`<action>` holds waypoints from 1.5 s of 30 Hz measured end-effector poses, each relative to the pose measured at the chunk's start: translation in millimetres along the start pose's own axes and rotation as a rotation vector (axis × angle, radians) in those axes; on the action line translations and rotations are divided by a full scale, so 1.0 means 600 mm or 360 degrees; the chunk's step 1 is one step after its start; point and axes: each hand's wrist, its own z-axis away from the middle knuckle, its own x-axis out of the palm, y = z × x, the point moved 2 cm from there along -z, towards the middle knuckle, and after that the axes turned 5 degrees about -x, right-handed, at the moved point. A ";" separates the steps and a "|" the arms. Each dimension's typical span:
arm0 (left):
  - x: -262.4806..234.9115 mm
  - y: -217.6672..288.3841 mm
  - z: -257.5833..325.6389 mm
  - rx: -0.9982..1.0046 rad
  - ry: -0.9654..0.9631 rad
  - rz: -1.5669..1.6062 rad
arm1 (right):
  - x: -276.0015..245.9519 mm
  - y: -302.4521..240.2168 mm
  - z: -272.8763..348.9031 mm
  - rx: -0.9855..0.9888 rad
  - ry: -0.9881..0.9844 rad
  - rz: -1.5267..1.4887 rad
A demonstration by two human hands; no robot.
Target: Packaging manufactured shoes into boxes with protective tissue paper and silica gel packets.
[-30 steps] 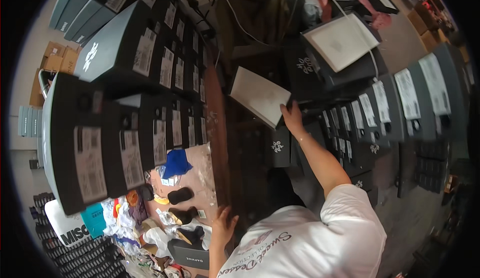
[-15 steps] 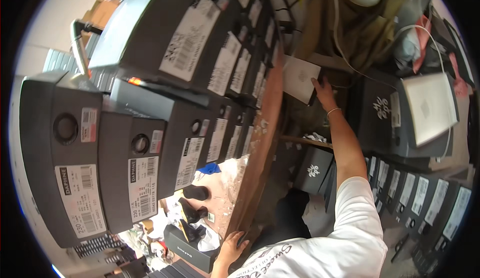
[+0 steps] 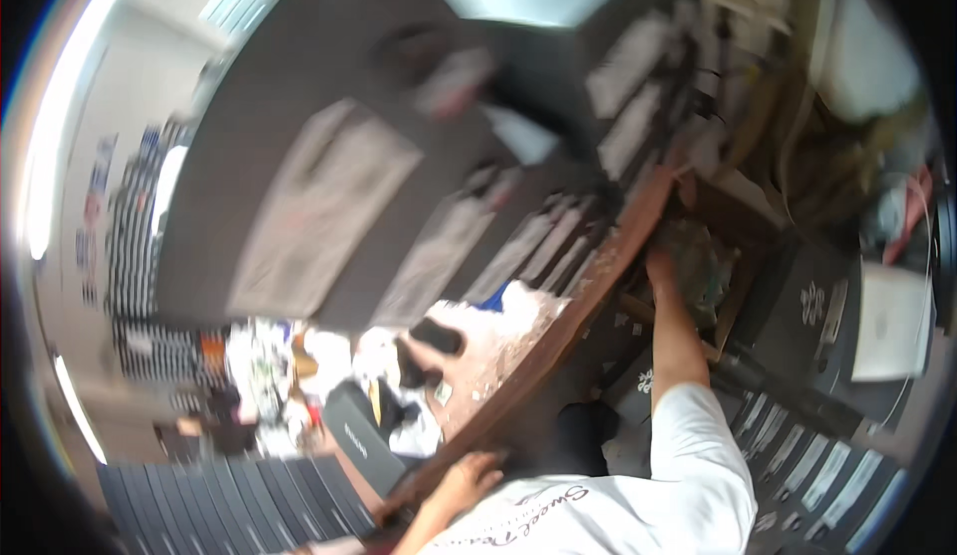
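Dark boxes crowd the surface. The left hand lies loosely spread at the near edge. The right hand reaches beside the far end (grip cannot be told); the pale panel held earlier is out of view, its release unconfirmed.

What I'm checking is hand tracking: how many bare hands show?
2: the left hand is at the table's near edge; the right hand, blurred, is farther forward beside that edge. Others in the background might be hidden.
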 end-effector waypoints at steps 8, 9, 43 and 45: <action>-0.092 -0.154 0.141 -0.0240 0.1440 -0.0010 | -0.062 -0.351 0.553 0.0854 -0.2281 -0.0753; -0.099 -0.193 0.162 -0.0362 0.1555 -0.0019 | -0.060 -0.405 0.570 0.0689 -0.2347 -0.0835; -0.213 -0.561 0.318 -0.0724 0.1339 0.1028 | 0.173 -1.022 0.859 -0.1822 -0.2640 -0.0378; -0.189 -0.606 0.325 -0.1013 0.1332 0.0929 | 0.157 -1.028 0.812 -0.1821 -0.2226 -0.0354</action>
